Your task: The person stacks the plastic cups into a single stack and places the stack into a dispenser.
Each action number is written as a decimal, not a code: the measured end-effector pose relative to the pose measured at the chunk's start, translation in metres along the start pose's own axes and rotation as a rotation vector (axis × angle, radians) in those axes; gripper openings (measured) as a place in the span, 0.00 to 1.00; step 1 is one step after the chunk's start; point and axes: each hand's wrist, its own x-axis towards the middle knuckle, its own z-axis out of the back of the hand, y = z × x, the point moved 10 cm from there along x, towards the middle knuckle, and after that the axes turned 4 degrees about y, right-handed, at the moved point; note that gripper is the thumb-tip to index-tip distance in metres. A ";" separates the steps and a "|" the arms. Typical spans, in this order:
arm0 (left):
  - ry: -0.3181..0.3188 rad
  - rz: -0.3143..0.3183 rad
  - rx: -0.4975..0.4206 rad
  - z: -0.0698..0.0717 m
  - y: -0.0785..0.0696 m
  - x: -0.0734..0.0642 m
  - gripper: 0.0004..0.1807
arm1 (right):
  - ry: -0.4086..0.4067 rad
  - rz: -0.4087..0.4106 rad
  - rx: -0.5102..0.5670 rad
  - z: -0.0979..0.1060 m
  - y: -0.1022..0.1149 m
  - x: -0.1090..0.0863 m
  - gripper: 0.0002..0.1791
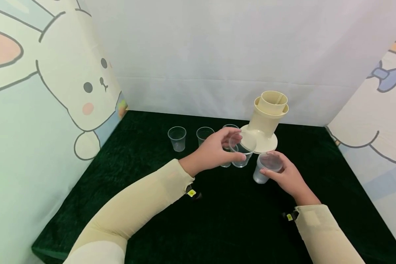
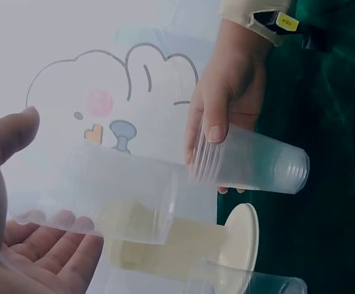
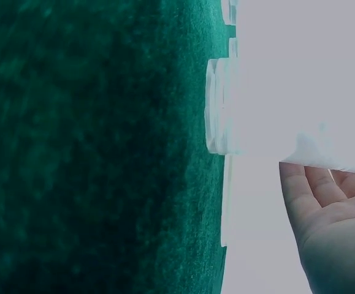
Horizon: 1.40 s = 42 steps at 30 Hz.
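My left hand (image 1: 217,148) holds a clear plastic cup (image 1: 242,152) between thumb and fingers; in the left wrist view the cup (image 2: 128,202) is raised, with the fingers along its lower side and the thumb near its rim. My right hand (image 1: 287,176) grips a nested stack of clear plastic cups (image 1: 263,174), whose several rims (image 2: 208,153) show close together in the left wrist view. In the right wrist view the stack's base (image 3: 217,107) shows, its upper part washed out in glare.
Clear cups stand in a row at the back: one at the left (image 1: 177,139), another (image 1: 204,134) beside it, and a third (image 1: 231,126) partly behind my left hand. A cream plastic stand (image 1: 265,123) with a round base rises behind both hands. Dark green cloth (image 1: 217,220) covers the table.
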 end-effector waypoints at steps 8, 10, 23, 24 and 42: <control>-0.032 0.038 0.009 -0.004 0.008 0.022 0.41 | -0.004 0.032 0.005 0.001 0.002 0.000 0.49; -0.027 0.042 0.005 -0.005 0.009 0.026 0.41 | -0.006 0.036 0.007 0.000 0.002 -0.001 0.49; -0.014 0.031 -0.006 -0.015 -0.005 0.048 0.42 | -0.018 0.048 0.004 0.002 0.003 -0.001 0.47; -0.012 0.027 -0.002 -0.017 -0.006 0.049 0.42 | -0.015 0.048 0.004 0.002 0.003 -0.001 0.47; 0.026 -0.027 0.004 -0.040 -0.024 0.068 0.42 | 0.001 0.066 0.010 0.001 0.000 0.001 0.49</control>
